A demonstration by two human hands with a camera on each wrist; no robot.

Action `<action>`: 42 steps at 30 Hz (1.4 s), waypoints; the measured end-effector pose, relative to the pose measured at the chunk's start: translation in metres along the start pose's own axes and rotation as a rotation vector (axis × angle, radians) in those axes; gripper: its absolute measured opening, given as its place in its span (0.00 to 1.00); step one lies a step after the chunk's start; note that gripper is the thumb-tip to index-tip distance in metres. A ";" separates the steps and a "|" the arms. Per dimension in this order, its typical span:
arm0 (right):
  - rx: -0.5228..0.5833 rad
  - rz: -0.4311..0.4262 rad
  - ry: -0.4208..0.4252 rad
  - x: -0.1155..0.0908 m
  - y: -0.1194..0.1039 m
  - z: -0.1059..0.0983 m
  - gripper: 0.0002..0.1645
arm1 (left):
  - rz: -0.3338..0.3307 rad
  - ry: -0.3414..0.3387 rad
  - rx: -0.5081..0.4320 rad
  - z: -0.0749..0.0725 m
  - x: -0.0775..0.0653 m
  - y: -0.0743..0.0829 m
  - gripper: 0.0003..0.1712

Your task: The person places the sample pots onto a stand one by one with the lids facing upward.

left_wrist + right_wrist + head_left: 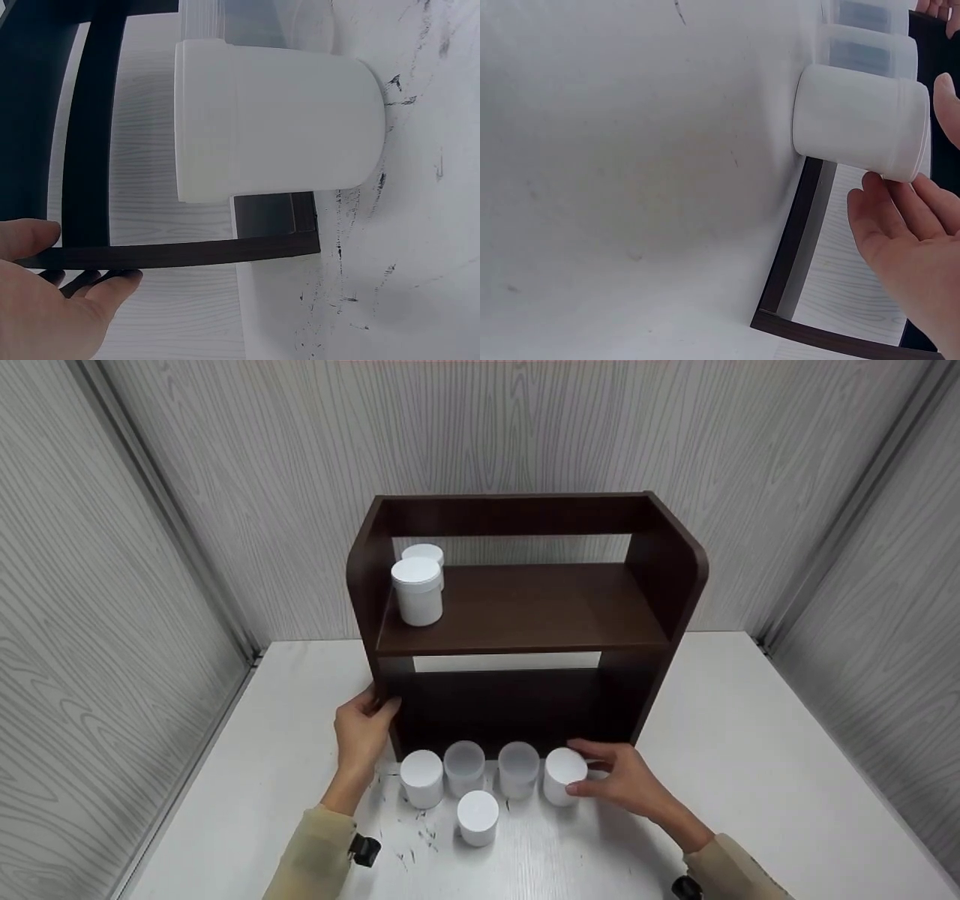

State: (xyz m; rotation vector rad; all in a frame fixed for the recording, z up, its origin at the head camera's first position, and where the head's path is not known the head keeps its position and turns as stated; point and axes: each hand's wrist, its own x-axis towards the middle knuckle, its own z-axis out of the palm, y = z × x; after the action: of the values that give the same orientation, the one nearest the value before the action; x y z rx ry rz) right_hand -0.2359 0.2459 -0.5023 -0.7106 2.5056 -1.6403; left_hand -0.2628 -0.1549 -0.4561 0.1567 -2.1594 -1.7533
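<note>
My left hand [361, 733] grips the front edge of the dark brown shelf's left side panel [202, 253], thumb on one face and fingers on the other. My right hand [619, 776] is beside the rightmost white lidded jar [565, 777], thumb and fingers spread about its right side. In the right wrist view, the fingers [907, 210] are loosely bent at the lid's edge, and the thumb [948, 111] stands apart from it. Two translucent jars [464, 769] and another white jar [421, 778] share its row. One white jar [478, 817] stands in front.
The two-tier shelf [525, 607] stands on the white table [750, 780]. Two white jars [420, 598] sit one behind the other at the left of its upper tier. Grey wood-grain walls [510, 427] enclose the back and sides. Dark scuffs mark the tabletop.
</note>
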 end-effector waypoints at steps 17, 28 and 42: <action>0.016 0.024 0.003 -0.002 0.001 0.000 0.40 | 0.001 -0.013 -0.026 -0.002 0.000 -0.002 0.29; 0.035 0.054 -0.001 -0.003 0.004 -0.001 0.43 | -0.006 -0.019 -0.030 -0.002 0.000 -0.003 0.28; 0.034 0.064 0.022 -0.007 0.004 -0.005 0.42 | -0.018 -0.030 -0.033 -0.002 -0.001 -0.002 0.30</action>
State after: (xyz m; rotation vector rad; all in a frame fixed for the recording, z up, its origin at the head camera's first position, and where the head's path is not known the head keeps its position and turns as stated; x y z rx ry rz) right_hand -0.2320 0.2544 -0.5051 -0.6055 2.4816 -1.6744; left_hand -0.2615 -0.1564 -0.4578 0.1428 -2.1553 -1.8113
